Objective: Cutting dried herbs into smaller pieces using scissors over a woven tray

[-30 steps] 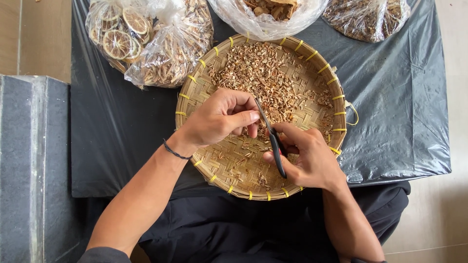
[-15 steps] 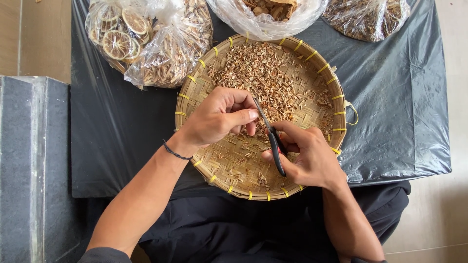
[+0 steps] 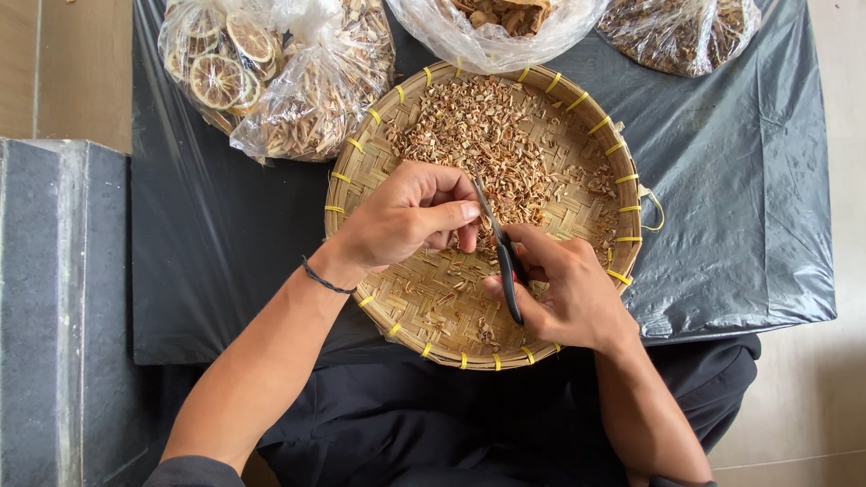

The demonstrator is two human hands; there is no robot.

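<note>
Woven bamboo tray [image 3: 361, 180] on my lap holds chopped dried pieces [image 3: 487, 135]. My right hand [image 3: 564, 293] grips scissors [image 3: 505, 261], blades pointing away toward my left hand [image 3: 406, 216], whose fingers [image 3: 451, 212] pinch something small beside the tips.

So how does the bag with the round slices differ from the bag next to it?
The clear plastic bag of dried citrus slices holds round, pale discs with segmented centres; the clear plastic bag of dried brown strips holds thin, shredded pieces. The slice bag lies farther left, the strip bag touches the round woven bamboo tray. Both are transparent and lie on the black plastic sheet.
</note>
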